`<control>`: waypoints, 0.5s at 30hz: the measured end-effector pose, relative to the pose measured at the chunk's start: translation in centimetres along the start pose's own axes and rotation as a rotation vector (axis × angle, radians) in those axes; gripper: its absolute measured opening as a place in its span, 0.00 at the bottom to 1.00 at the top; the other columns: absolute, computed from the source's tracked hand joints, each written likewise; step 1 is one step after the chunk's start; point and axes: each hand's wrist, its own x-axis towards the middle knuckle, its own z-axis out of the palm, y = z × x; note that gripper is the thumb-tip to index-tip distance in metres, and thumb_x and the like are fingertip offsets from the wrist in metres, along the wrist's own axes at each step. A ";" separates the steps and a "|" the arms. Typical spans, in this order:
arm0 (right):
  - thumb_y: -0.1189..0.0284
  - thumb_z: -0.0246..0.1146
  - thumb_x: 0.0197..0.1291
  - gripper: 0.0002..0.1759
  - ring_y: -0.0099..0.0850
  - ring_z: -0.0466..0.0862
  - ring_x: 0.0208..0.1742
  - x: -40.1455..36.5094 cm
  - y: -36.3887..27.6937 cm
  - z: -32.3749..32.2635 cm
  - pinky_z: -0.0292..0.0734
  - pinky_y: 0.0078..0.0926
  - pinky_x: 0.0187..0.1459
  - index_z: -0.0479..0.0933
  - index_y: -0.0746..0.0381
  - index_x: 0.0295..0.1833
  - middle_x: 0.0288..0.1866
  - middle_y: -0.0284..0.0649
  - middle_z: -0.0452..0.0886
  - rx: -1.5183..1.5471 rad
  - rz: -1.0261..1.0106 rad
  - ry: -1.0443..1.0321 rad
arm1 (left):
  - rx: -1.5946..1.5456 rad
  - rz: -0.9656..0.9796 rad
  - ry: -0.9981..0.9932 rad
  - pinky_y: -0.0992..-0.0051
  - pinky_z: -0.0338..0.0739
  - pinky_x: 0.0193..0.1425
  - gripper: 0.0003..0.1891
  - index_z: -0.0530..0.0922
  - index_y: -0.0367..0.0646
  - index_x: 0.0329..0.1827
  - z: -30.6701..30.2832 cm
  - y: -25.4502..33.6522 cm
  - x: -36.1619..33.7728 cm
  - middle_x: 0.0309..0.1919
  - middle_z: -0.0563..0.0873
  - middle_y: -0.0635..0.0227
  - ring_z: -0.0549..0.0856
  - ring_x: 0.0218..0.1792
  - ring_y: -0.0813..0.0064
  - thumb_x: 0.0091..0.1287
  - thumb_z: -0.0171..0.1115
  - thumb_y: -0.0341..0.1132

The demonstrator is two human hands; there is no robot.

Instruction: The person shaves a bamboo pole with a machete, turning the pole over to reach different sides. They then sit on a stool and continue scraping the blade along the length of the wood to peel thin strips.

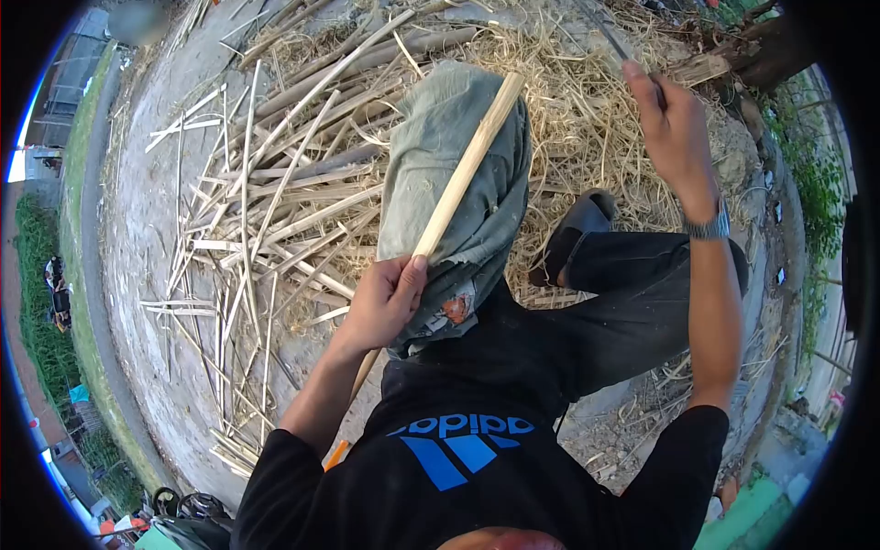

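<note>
1. From my seat, what matters is how the bamboo stick [463, 170] lies. Its long axis runs diagonally from lower left of centre up to the upper middle of the frame, with the cut end pointing away from the body.
2. The left hand [390, 298] is clamped around the stick's lower part, thumb on top. It is by far the nearer hand. A short length of stick pokes out below the fist towards the bottom of the frame.
3. The right hand [674, 133] is raised in the upper right, well apart from the stick and to the right of its far end. Its fingers are closed on a thin dark tool [616, 41] that slants up and to the left. I cannot make out the edge clearly.
4. The stick looks pale yellow, straight and smooth-sided. It rests on a grey-green cloth [431, 156] draped over the person's knee.
5. In the left half of the frame, split bamboo strips [266, 211] lie scattered on the ground [147, 229]. Fine shavings [568, 110] are heaped beyond the cloth.
6. A dark sandal [577, 225] shows just right of the cloth, and a watch [708, 225] sits on the right wrist.
</note>
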 end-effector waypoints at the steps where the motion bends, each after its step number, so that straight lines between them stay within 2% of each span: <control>1: 0.34 0.52 0.74 0.42 0.29 0.65 0.12 -1.2 -1.1 0.1 0.59 0.31 0.20 0.71 0.60 0.20 0.10 0.33 0.64 0.000 0.000 -0.004 | -0.010 -0.005 -0.003 0.80 0.63 0.24 0.24 0.72 0.43 0.29 -0.1 0.1 0.2 0.20 0.71 0.80 0.67 0.20 0.88 0.86 0.50 0.47; 4: 0.36 0.56 0.74 0.39 0.27 0.66 0.12 -4.7 -4.1 0.7 0.58 0.32 0.19 0.71 0.58 0.21 0.10 0.31 0.64 0.117 0.047 -0.091 | -0.074 -0.018 -0.039 0.79 0.62 0.24 0.24 0.73 0.43 0.30 -0.2 0.3 0.2 0.20 0.70 0.82 0.66 0.21 0.88 0.86 0.51 0.47; 6: 0.38 0.58 0.73 0.36 0.31 0.72 0.12 -6.3 -5.5 1.5 0.64 0.33 0.18 0.72 0.57 0.23 0.11 0.31 0.69 0.059 0.014 -0.257 | 0.002 0.015 0.004 0.78 0.62 0.24 0.24 0.73 0.41 0.30 0.1 0.3 0.3 0.19 0.71 0.80 0.66 0.21 0.87 0.86 0.51 0.46; 7: 0.38 0.58 0.73 0.36 0.31 0.72 0.12 -6.9 -5.9 2.0 0.64 0.33 0.18 0.72 0.57 0.23 0.11 0.31 0.69 0.060 0.019 -0.257 | 0.074 0.046 0.047 0.76 0.62 0.24 0.24 0.74 0.40 0.30 0.5 0.3 0.3 0.19 0.71 0.79 0.67 0.21 0.85 0.85 0.52 0.45; 8: 0.38 0.58 0.73 0.35 0.33 0.76 0.13 -7.4 -6.4 2.5 0.69 0.35 0.18 0.72 0.57 0.24 0.12 0.32 0.72 0.032 -0.057 -0.256 | 0.075 0.042 0.042 0.76 0.62 0.24 0.24 0.74 0.40 0.30 0.9 0.3 0.1 0.19 0.71 0.79 0.67 0.21 0.85 0.85 0.52 0.45; 10: 0.38 0.61 0.71 0.33 0.40 0.85 0.19 -7.4 -6.6 3.3 0.78 0.38 0.21 0.74 0.57 0.26 0.16 0.35 0.80 -0.091 -0.125 -0.285 | 0.378 0.174 0.226 0.70 0.63 0.23 0.22 0.75 0.36 0.31 1.9 0.5 -0.1 0.15 0.72 0.68 0.67 0.19 0.80 0.84 0.54 0.42; 11: 0.38 0.61 0.71 0.33 0.40 0.85 0.19 -7.1 -6.3 3.9 0.78 0.38 0.21 0.74 0.57 0.26 0.16 0.35 0.80 -0.091 -0.114 -0.287 | 0.381 0.169 0.217 0.70 0.63 0.23 0.22 0.75 0.36 0.31 2.2 0.6 0.0 0.15 0.72 0.68 0.67 0.19 0.80 0.84 0.54 0.42; 13: 0.38 0.62 0.69 0.33 0.41 0.84 0.18 -6.8 -5.7 4.8 0.77 0.39 0.21 0.76 0.57 0.27 0.15 0.35 0.79 -0.017 -0.131 -0.264 | 0.475 0.252 0.350 0.65 0.64 0.23 0.21 0.76 0.33 0.31 2.9 0.6 0.2 0.14 0.70 0.57 0.67 0.17 0.73 0.83 0.55 0.39; 15: 0.37 0.61 0.69 0.33 0.41 0.84 0.19 -7.4 -6.3 5.0 0.78 0.39 0.22 0.77 0.57 0.28 0.16 0.35 0.80 -0.059 -0.121 -0.257 | 0.468 0.290 0.383 0.62 0.63 0.22 0.20 0.76 0.33 0.32 3.3 0.0 0.5 0.14 0.70 0.53 0.65 0.16 0.71 0.83 0.56 0.38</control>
